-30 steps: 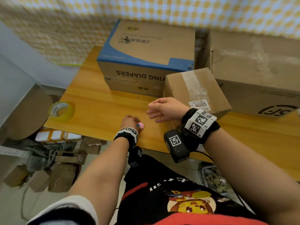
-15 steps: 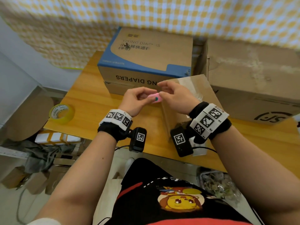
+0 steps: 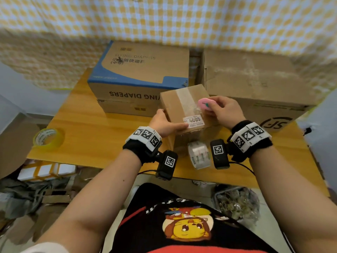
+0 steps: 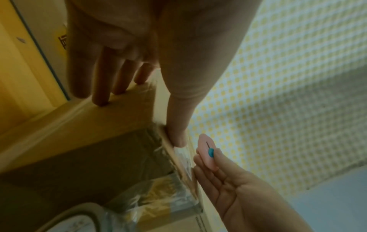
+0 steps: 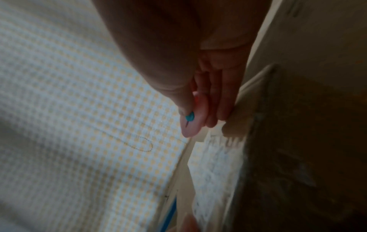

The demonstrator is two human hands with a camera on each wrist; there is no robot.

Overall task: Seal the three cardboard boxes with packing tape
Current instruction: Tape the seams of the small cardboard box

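head view bright, edges warped; wrist views dim, blurred.

A makeshift home packing corner: cardboard boxes point(image 3: 140, 73) crowd a wooden table point(image 3: 94, 132) set against a yellow checked curtain point(image 3: 182, 19), tape rolls point(image 3: 48, 138) at the table's edge, scrap cardboard point(image 3: 27, 216) heaped on the floor below it.

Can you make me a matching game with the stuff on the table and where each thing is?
Things:
1. pink cutter
2. yellow tape roll
3. clear tape roll
4. small box

Places:
A. near the table's left edge
B. pinched in the right hand
C. held by the left hand
D. on the table between the wrists

Pairs: 1-B, 2-A, 3-D, 4-C
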